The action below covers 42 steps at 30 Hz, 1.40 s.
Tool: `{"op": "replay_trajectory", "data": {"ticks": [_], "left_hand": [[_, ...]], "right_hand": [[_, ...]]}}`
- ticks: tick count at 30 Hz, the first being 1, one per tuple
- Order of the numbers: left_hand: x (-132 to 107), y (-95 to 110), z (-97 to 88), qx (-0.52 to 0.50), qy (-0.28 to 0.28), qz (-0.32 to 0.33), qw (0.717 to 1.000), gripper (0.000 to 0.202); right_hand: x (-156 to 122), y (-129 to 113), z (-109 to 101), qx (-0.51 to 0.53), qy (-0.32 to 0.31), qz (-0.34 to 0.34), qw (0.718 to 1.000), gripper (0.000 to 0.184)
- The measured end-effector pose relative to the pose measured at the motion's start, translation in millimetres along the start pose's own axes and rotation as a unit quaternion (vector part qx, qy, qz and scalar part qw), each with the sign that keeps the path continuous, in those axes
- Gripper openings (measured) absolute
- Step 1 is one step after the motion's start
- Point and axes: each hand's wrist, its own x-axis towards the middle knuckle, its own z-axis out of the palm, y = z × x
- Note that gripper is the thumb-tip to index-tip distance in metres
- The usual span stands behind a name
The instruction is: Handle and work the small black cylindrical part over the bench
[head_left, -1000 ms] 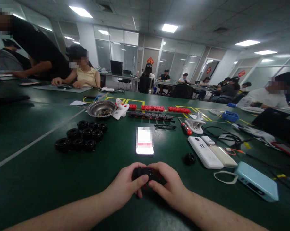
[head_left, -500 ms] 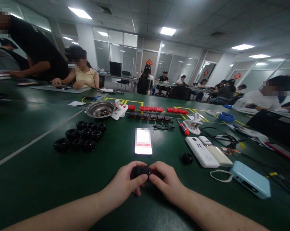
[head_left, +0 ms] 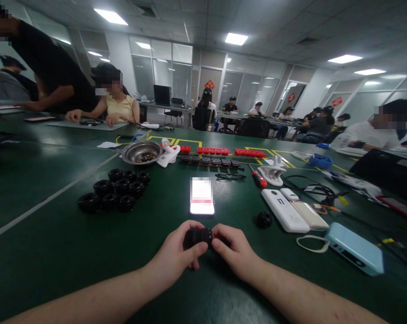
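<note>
My left hand (head_left: pixel 176 256) and my right hand (head_left: pixel 235 254) meet low in the middle of the green table (head_left: pixel 55 252). Both are closed round a small black wheel (head_left: pixel 197 236), which I hold between thumbs and fingers. Just beyond my hands lies a lit phone (head_left: pixel 201 196), face up. A single black wheel (head_left: pixel 264 219) sits on the table to the right of my right hand. A cluster of several black wheels (head_left: pixel 117 189) lies further off to the left.
A metal bowl (head_left: pixel 142 152), red part strips (head_left: pixel 213 151), a red-handled screwdriver (head_left: pixel 257 178), white power banks (head_left: pixel 284 210), a light blue box (head_left: pixel 355 248) and cables lie ahead and to the right. Other people sit along the table's far left and right sides.
My hands stay together on the black wheel and have shifted slightly up and away. The view has moved a little.
</note>
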Motion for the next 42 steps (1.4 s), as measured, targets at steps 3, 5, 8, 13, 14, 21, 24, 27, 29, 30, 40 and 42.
{"op": "replay_trajectory", "data": {"ticks": [3,5,8,13,14,21,24,27,29,30,40,42], "left_hand": [[2.8,-1.2,-1.9,-0.008,-0.007,-0.005,1.0,0.04],[4.2,-2.0,-3.0,-0.016,-0.011,-0.015,1.0,0.043],[3.7,-2.3,-3.2,-0.002,-0.017,-0.023,1.0,0.041],[-0.8,-2.1,-1.1,0.053,-0.016,0.006,0.998,0.032],[-1.1,-2.0,-0.9,0.051,-0.015,0.004,0.999,0.031],[2.5,-0.4,-2.4,0.001,-0.006,-0.033,0.999,0.043],[1.4,1.1,-1.5,0.01,-0.007,-0.028,1.0,0.04],[-0.3,2.9,0.1,0.019,-0.005,-0.01,1.0,0.035],[0.1,4.3,0.2,0.014,-0.002,-0.019,1.0,0.038],[0.9,4.9,-0.2,0.011,-0.004,-0.028,1.0,0.039],[1.0,1.2,-0.5,0.018,-0.007,-0.007,1.0,0.034],[0.1,0.5,0.0,0.025,-0.008,-0.007,1.0,0.035]], "right_hand": [[-1.4,-2.7,-0.7,-0.034,-0.008,-0.009,0.999,0.017],[-4.1,-5.2,-0.7,-0.054,-0.004,-0.036,0.998,0.021],[-7.5,-8.4,-0.3,-0.084,0.003,-0.063,0.994,0.036],[-4.1,-7.5,0.2,-0.082,0.026,-0.026,0.996,0.025],[-2.9,-6.8,0.1,-0.086,0.023,-0.023,0.996,0.022],[-4.0,-12.8,-1.4,-0.077,0.01,-0.053,0.996,0.02],[-5.6,-14.3,-1.7,-0.079,0.031,-0.053,0.995,0.029],[-4.9,-10.0,-1.4,-0.094,0.023,-0.026,0.995,0.017],[-3.7,-7.1,-1.2,-0.097,0.005,-0.015,0.995,0.016],[-3.1,-6.6,-1.2,-0.096,0.0,-0.013,0.995,0.015],[-3.1,-10.2,-0.4,-0.094,-0.007,0.002,0.996,0.022],[-2.3,-7.1,-0.2,-0.083,-0.016,0.001,0.996,0.022]]}}
